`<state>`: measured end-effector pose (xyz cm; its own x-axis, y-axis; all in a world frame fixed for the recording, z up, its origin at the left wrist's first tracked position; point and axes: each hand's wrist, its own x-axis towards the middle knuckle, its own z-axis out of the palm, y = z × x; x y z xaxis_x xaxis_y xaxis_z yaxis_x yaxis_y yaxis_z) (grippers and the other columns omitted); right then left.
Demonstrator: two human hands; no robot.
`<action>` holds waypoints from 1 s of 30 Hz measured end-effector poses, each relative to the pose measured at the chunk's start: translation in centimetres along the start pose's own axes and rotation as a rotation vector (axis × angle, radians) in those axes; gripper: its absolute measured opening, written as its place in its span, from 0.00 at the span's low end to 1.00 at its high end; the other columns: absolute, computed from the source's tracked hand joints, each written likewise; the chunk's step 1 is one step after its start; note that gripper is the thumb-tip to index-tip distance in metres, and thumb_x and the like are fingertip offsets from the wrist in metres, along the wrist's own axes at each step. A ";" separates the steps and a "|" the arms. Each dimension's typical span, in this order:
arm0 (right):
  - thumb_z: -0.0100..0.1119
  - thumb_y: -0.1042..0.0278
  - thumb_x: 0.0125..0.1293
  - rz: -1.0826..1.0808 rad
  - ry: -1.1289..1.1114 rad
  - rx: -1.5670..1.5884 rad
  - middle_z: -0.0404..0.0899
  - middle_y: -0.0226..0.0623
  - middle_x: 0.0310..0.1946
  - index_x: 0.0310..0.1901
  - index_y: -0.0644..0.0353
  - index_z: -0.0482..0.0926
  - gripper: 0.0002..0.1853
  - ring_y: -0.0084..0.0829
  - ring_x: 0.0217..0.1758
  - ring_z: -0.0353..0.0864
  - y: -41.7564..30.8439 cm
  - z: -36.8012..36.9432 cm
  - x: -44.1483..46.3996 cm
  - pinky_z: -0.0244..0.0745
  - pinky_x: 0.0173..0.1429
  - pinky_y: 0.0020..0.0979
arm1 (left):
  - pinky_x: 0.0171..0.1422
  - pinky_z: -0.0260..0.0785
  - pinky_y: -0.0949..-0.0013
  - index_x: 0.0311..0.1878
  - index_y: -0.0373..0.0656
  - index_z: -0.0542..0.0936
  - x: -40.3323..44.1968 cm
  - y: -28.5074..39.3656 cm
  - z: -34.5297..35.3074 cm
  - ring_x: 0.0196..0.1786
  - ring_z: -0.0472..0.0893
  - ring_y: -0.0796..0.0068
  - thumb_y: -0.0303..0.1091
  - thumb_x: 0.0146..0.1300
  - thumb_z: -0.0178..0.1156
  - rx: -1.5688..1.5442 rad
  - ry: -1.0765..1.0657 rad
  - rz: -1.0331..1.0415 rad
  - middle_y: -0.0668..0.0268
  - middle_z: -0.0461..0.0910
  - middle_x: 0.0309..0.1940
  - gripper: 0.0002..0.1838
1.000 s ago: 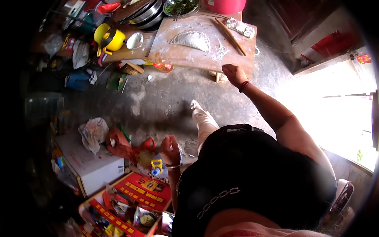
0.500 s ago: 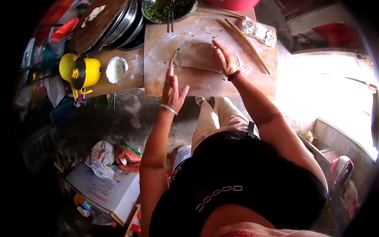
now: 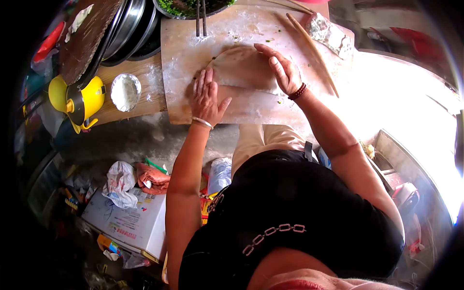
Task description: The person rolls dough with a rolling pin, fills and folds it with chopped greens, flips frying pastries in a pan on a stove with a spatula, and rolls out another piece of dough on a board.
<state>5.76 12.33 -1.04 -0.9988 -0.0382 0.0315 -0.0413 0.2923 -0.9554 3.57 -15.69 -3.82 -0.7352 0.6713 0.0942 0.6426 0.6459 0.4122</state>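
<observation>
A large half-moon of folded dough [image 3: 244,69] lies on the floured wooden board [image 3: 246,107], its straight edge towards me. My left hand [image 3: 208,99] rests at its left corner, fingers stretched out and palm down. On the right side, my right hand [image 3: 285,73] stands on edge with straight fingers against the dough's curved rim. Neither hand grasps anything. A thin rolling pin [image 3: 314,55] lies slanted to the right of the dough. Above the dough, a bowl of chopped green filling [image 3: 186,7] is partly cut off by the view, with chopsticks [image 3: 201,21] across its rim.
A crumpled floury cloth or bag [image 3: 329,35] lies beyond the rolling pin. Left of the board are a small bowl of white flour [image 3: 125,92], a yellow pot [image 3: 89,101] and stacked metal pans [image 3: 128,31]. A white box [image 3: 128,220] with bags stands on the floor.
My left hand has moved up and left onto the dough's left corner. My right hand stays at the right rim. The whole view has shifted, bringing the board slightly closer.
</observation>
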 end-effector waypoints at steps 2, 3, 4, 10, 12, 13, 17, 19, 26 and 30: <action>0.38 0.49 0.77 -0.056 0.013 0.082 0.74 0.50 0.62 0.66 0.60 0.70 0.27 0.45 0.66 0.72 -0.7 0.0 0.8 0.65 0.69 0.37 | 0.75 0.47 0.40 0.59 0.36 0.66 0.4 0.0 -0.2 0.74 0.56 0.42 0.59 0.65 0.51 -0.036 0.018 -0.024 0.48 0.55 0.74 0.33; 0.39 0.50 0.77 -0.147 -0.013 0.079 0.74 0.49 0.62 0.65 0.62 0.70 0.27 0.45 0.66 0.72 -1.4 -0.2 1.4 0.65 0.69 0.38 | 0.75 0.47 0.40 0.59 0.36 0.66 1.0 0.3 -0.7 0.75 0.56 0.43 0.59 0.65 0.51 -0.058 0.036 0.002 0.48 0.55 0.74 0.33; 0.40 0.51 0.77 -0.124 -0.024 0.064 0.74 0.49 0.62 0.65 0.62 0.70 0.26 0.45 0.66 0.72 -0.4 0.4 1.5 0.65 0.70 0.38 | 0.75 0.46 0.40 0.59 0.36 0.66 1.7 0.6 -1.3 0.75 0.56 0.44 0.59 0.66 0.50 -0.084 0.050 0.029 0.49 0.55 0.74 0.34; 0.47 0.60 0.76 0.077 -0.041 0.128 0.78 0.42 0.57 0.59 0.62 0.76 0.19 0.33 0.63 0.75 1.0 0.2 2.5 0.67 0.68 0.33 | 0.74 0.48 0.41 0.52 0.36 0.73 3.7 -0.9 -0.4 0.75 0.58 0.50 0.54 0.68 0.50 -0.033 -0.038 0.092 0.54 0.59 0.73 0.27; 0.51 0.65 0.74 0.044 0.066 0.022 0.81 0.40 0.53 0.55 0.63 0.78 0.15 0.31 0.57 0.79 0.8 0.5 2.9 0.73 0.61 0.31 | 0.73 0.53 0.45 0.51 0.35 0.74 4.1 -0.9 -1.3 0.72 0.62 0.49 0.46 0.68 0.53 -0.170 0.006 0.037 0.53 0.63 0.70 0.22; 0.53 0.67 0.73 0.028 0.120 -0.033 0.82 0.40 0.51 0.53 0.63 0.80 0.13 0.30 0.54 0.81 0.2 0.7 3.2 0.76 0.58 0.29 | 0.72 0.56 0.47 0.51 0.35 0.74 4.4 -0.7 -1.8 0.70 0.65 0.49 0.43 0.68 0.55 -0.241 0.029 0.010 0.52 0.65 0.69 0.19; 0.62 0.66 0.65 0.040 0.243 -0.625 0.84 0.43 0.34 0.42 0.61 0.82 0.09 0.39 0.37 0.85 0.9 1.0 3.3 0.79 0.42 0.34 | 0.57 0.70 0.55 0.49 0.36 0.76 4.2 -0.5 0.1 0.52 0.77 0.48 0.29 0.61 0.61 -0.229 0.262 -0.341 0.51 0.78 0.50 0.14; 0.64 0.63 0.61 0.101 0.187 -0.639 0.82 0.45 0.33 0.39 0.61 0.82 0.10 0.44 0.36 0.83 1.5 1.3 3.9 0.78 0.41 0.38 | 0.51 0.71 0.54 0.45 0.37 0.77 5.5 -0.6 -0.3 0.47 0.78 0.49 0.30 0.60 0.62 -0.130 0.198 -0.406 0.53 0.80 0.42 0.11; 0.65 0.64 0.60 0.003 -0.019 -0.609 0.82 0.44 0.35 0.39 0.61 0.80 0.10 0.44 0.36 0.83 1.4 1.1 4.6 0.78 0.42 0.39 | 0.39 0.71 0.52 0.32 0.38 0.75 7.4 -0.6 -1.2 0.32 0.79 0.48 0.36 0.56 0.64 -0.288 -0.084 -0.608 0.55 0.78 0.25 0.12; 0.64 0.66 0.63 -0.176 -0.090 -0.399 0.83 0.43 0.36 0.39 0.61 0.79 0.09 0.42 0.37 0.84 -0.2 0.5 3.3 0.79 0.42 0.37 | 0.37 0.72 0.55 0.32 0.38 0.74 6.6 -0.3 -1.0 0.31 0.79 0.52 0.34 0.55 0.66 -0.277 0.057 -0.385 0.56 0.78 0.25 0.11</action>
<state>2.49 11.70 -0.85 -0.9701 -0.1978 0.1409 -0.2351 0.6193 -0.7492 -1.66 -11.79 -2.41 -0.9243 0.3759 -0.0666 0.2448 0.7175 0.6522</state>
